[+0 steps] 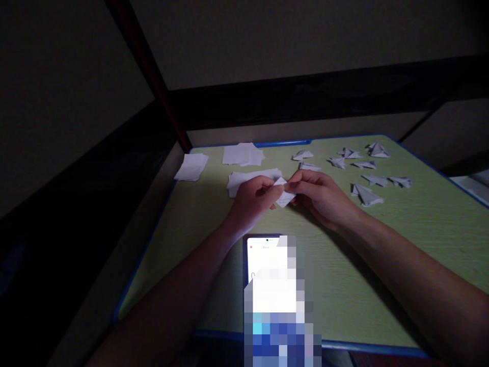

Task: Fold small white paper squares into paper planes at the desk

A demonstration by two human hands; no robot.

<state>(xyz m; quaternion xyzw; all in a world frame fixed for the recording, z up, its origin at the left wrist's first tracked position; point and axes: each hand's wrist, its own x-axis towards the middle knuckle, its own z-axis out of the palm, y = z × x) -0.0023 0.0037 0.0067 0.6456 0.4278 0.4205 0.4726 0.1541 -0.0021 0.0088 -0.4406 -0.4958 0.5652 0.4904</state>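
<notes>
The left hand [254, 200] and right hand [323, 192] are both clamped on 1 small paper square [283, 201], which sits pinched between their thumbs and fingers. Just beyond the left hand lies a near stack [248, 178] of paper, with a far stack [237, 154] behind it and a side stack [190, 167] farther left. Folded pieces [367, 195] lie scattered beyond and right of the right hand; a lit phone [267, 260] is on the near side of the hands

On the blue-edged green tabletop [367, 285], we see flat white paper stacks [237, 154] behind and left of the small folded white paper square [283, 201], with angular folded white paper pieces [367, 196] to its right. The dark-edged rectangular phone [266, 261] is before it, nearest us.
</notes>
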